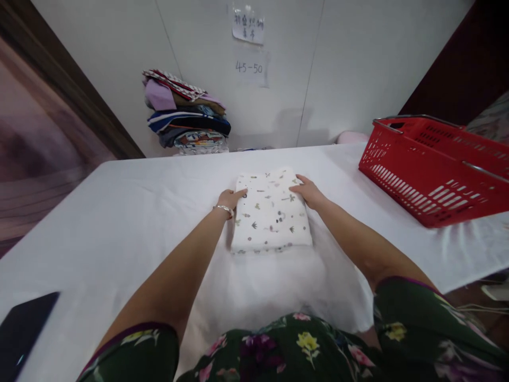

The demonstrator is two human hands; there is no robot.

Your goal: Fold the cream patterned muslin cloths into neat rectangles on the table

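A white folded cloth (pixel 268 212) printed with small plants and animals lies on the white-covered table (pixel 151 212), straight in front of me. At its left edge is my left hand (pixel 230 199), thumb on top and the other fingers mostly hidden along the side. My right hand (pixel 310 192) grips the far right edge, with a thumb over the print and a finger stretched along the far corner. The cloth is a flat, thick rectangle, its layers showing at the near edge.
A red plastic basket (pixel 433 170) with metal handles stands on the right. Beyond the table's far edge rises a stack of folded fabrics (pixel 186 114) against the wall. A dark flat object (pixel 29 329) lies at the near left. Handwritten papers (pixel 248 26) hang on the wall.
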